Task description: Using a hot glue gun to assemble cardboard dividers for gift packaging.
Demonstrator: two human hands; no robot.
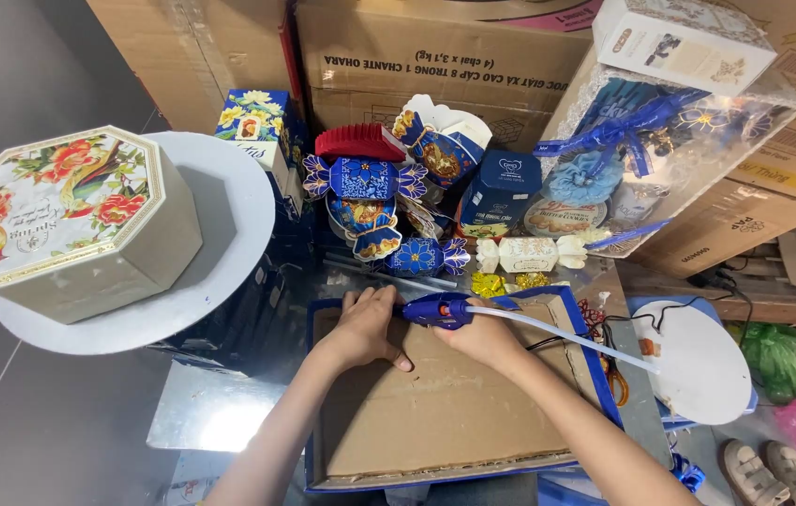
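one blue glue gun, white stick trailing, over brown cardboard.

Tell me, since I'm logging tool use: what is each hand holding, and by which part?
The right hand holds a blue glue gun by its grip. The left hand holds nothing; it presses flat on the cardboard tray.
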